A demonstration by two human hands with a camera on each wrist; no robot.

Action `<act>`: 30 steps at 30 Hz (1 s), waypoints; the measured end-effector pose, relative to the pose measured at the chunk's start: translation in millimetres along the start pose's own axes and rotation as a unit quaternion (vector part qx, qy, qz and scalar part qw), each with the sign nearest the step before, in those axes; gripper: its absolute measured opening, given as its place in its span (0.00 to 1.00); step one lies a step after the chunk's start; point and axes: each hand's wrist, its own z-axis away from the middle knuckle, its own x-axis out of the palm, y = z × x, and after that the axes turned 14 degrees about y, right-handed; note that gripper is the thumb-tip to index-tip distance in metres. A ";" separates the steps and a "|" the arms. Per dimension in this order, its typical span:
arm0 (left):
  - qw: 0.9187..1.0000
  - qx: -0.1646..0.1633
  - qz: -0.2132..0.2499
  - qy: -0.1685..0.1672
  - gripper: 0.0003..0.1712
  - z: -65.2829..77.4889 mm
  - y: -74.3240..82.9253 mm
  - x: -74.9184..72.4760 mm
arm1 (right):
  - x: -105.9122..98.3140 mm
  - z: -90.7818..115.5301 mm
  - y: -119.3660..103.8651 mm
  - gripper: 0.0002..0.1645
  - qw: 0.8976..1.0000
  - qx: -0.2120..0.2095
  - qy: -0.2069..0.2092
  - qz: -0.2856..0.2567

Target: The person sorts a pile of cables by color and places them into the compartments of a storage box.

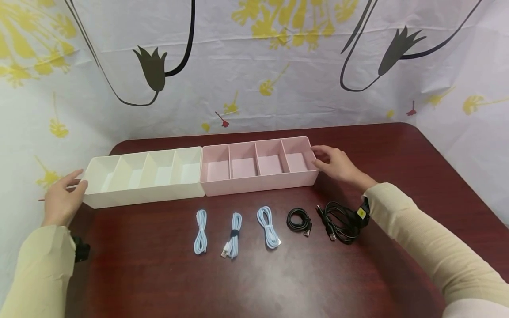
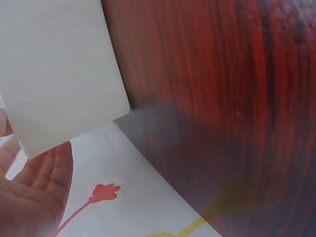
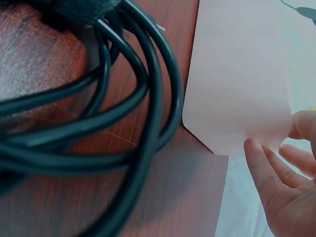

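A cream divided organizer box and a pink one stand end to end, touching, each split into several compartments with nothing in them. My left hand touches the cream box's left end; in the left wrist view its fingers lie against that end wall. At the pink box's right end is my right hand, its fingertips resting on the end wall in the right wrist view. Three light-blue cables and two black USB cables lie coiled in front.
The dark red wooden table carries everything. Behind it and at its sides hangs a white cloth with yellow flowers. The larger black cable coil lies just below my right wrist.
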 end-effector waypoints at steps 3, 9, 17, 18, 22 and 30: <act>1.000 0.012 -0.004 0.003 0.29 -1.5 -1.8 -0.4 | 1.1 0.0 1.0 0.26 1.000 0.003 0.008 -0.005; 0.999 0.034 -0.008 -0.016 0.29 -5.6 -8.6 -2.7 | 3.0 1.7 1.6 0.26 1.000 0.007 0.015 -0.013; 0.998 0.047 -0.003 -0.034 0.29 -10.9 -18.3 -6.6 | 3.8 1.7 3.0 0.26 1.000 0.003 0.015 -0.023; 0.998 0.048 0.000 -0.034 0.29 -11.6 -19.3 -6.7 | 3.9 1.5 3.2 0.26 1.000 0.002 0.014 -0.024; 0.998 0.046 0.015 -0.036 0.29 -13.1 -22.9 -6.4 | 4.0 1.0 3.5 0.26 1.000 -0.002 0.015 -0.023; 0.998 0.050 0.034 -0.036 0.28 -13.6 -27.0 -7.3 | 5.5 0.9 3.5 0.26 0.999 -0.009 0.017 -0.030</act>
